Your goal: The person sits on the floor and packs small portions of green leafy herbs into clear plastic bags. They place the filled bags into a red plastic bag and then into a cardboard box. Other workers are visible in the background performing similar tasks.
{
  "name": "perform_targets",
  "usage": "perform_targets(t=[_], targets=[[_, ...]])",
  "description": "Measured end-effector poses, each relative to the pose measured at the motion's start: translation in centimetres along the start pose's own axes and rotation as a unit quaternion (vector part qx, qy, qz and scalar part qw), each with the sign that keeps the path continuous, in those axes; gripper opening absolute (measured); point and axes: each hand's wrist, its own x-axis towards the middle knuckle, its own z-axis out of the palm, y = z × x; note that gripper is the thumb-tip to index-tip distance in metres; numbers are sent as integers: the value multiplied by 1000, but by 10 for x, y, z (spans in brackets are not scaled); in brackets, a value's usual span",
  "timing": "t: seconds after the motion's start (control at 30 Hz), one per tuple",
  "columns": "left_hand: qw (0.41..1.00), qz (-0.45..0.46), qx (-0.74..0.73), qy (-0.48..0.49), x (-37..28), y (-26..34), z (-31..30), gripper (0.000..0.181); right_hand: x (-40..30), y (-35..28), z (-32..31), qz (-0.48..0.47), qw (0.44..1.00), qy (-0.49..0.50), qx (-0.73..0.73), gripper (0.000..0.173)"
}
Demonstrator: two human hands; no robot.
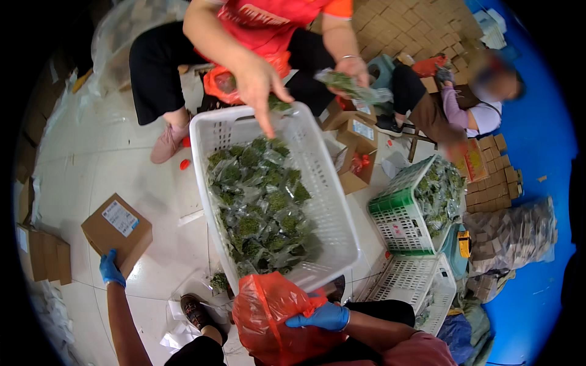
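Note:
My left hand (pixel 111 269), in a blue glove, is out to the left and grips the near edge of a cardboard box (pixel 137 240) bearing a printed label. Whether the box rests on the floor I cannot tell. My right hand (pixel 320 317), also gloved in blue, grips the gathered neck of a red plastic bag (pixel 268 315). The bag is full and bulging near my lap; its contents are hidden. Just beyond it stands a white plastic crate (pixel 334 228), holding many clear-wrapped green vegetables (pixel 261 201) that look like broccoli florets.
Across the crate, a person in red reaches one hand (pixel 258 87) over it and holds a wrapped green bundle (pixel 341 84). Right are a green-and-white crate (pixel 398 215), another white crate (pixel 412 279) and open cardboard boxes (pixel 359 151). Another person (pixel 471 105) sits farther right.

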Motion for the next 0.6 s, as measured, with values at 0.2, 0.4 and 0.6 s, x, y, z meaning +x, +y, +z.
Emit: perform_targets(t=[0.2, 0.4, 0.6], targets=[[964, 258, -5, -65, -214, 138, 52, 27, -75, 53, 7, -275, 958, 76, 27, 36], [867, 413, 259, -107, -405, 206, 72, 26, -135, 79, -7, -428, 870, 230, 85, 30], [631, 517, 464, -345, -561, 188, 93, 16, -258, 89, -7, -610, 695, 375, 68, 27]])
